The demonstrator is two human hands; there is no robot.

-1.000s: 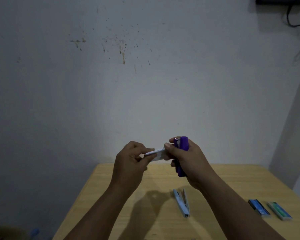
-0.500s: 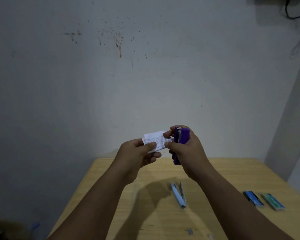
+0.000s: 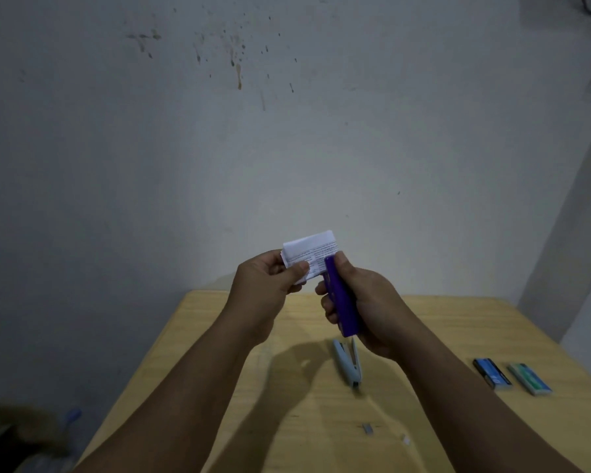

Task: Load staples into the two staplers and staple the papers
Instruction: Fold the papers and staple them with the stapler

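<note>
The purple stapler point(image 3: 342, 300) is a short, glossy plastic bar, held in the air above the far part of the wooden table point(image 3: 458, 336), its nose tilted up and away and pressed against the folded papers point(image 3: 313, 254). The right hand point(image 3: 365, 308) is wrapped closed around the stapler's body, fingers curled under its left side and the thumb lying along its right. The papers are a small white wad with lines of fine print, several layers thick; the left hand point(image 3: 265, 288) pinches their lower left corner between thumb and fingers, closed on them, just left of the stapler. Directly below the purple stapler, a pale blue stapler point(image 3: 348, 365) lies on the table with its top arm sprung open in a narrow V. Well to the right of the stapler and lower, a blue staple box point(image 3: 492, 373) and a green staple box point(image 3: 529, 378) lie side by side near the table's right edge. Below the stapler and nearer the person, a small strip of staples point(image 3: 367, 428) rests on the wood. The table's far edge runs just behind the hands, its left edge slants under the left forearm, and bare tabletop lies between the pale stapler and the boxes.
</note>
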